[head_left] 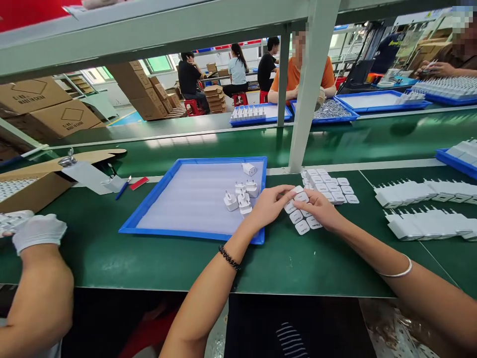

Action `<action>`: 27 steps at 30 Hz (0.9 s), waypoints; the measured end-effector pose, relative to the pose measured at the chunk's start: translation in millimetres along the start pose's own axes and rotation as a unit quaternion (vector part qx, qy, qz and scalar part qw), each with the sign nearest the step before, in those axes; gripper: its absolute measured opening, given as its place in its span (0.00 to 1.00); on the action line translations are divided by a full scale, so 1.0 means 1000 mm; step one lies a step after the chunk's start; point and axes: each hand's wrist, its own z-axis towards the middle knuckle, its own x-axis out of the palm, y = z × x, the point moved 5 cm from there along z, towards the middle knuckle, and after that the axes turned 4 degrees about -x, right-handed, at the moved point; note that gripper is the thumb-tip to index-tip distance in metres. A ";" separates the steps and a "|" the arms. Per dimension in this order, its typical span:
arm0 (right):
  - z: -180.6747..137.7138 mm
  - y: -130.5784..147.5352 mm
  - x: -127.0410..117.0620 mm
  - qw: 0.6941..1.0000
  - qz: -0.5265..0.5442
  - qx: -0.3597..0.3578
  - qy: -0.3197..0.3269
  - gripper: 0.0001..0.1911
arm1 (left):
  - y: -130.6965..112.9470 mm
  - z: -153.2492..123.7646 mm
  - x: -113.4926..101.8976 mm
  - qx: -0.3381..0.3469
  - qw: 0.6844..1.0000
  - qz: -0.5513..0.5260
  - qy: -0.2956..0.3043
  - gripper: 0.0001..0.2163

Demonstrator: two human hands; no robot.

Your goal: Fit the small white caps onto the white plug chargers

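Note:
My left hand (269,205) and my right hand (319,207) meet over a cluster of white plug adapters (302,219) lying flat on the green table, just right of a blue tray (149,211). The fingertips of both hands pinch the top adapters of that cluster. More flat adapters (330,186) lie in rows just behind my hands. Inside the tray, a few loose white adapters (241,198) sit near its right edge, close to my left hand. My left wrist wears a dark bead bracelet, my right a thin bangle.
Rows of white chargers (425,209) lie at the right. A co-worker's white-gloved hand (37,231) is at the left, near an open cardboard box (33,181). A grey post (307,99) rises behind the tray. Other people sit at blue trays (257,115) across the belt.

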 end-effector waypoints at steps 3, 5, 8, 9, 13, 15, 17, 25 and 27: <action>-0.004 0.007 0.003 0.999 -0.011 -0.023 0.023 0.15 | -0.010 -0.004 -0.002 0.052 0.996 0.071 -0.004 0.16; -0.007 0.012 0.005 0.999 -0.015 -0.034 0.038 0.14 | -0.012 -0.004 -0.003 0.051 0.995 0.082 -0.022 0.17; -0.009 0.015 0.008 0.998 -0.001 -0.023 0.063 0.15 | -0.008 -0.002 -0.004 0.029 0.998 0.028 -0.057 0.18; -0.010 0.015 0.009 0.997 0.003 -0.018 0.069 0.16 | -0.006 -0.001 -0.004 0.025 0.997 0.004 -0.067 0.17; -0.011 0.014 0.010 0.997 -0.020 -0.023 0.067 0.16 | -0.002 0.002 -0.003 0.017 0.995 -0.057 -0.076 0.16; -0.011 0.014 0.012 0.996 -0.045 -0.033 0.068 0.16 | -0.002 0.002 -0.003 0.017 0.997 -0.055 -0.056 0.15; -0.012 0.015 0.013 0.994 -0.069 -0.048 0.070 0.16 | -0.004 0.000 -0.005 0.029 0.998 -0.049 -0.030 0.14; -0.015 0.026 0.020 0.984 -0.102 -0.075 0.122 0.18 | -0.022 -0.010 -0.013 0.078 0.987 0.134 -0.030 0.20; -0.015 0.028 0.021 0.985 -0.090 -0.092 0.117 0.18 | -0.024 -0.011 -0.012 0.080 0.976 0.196 -0.049 0.20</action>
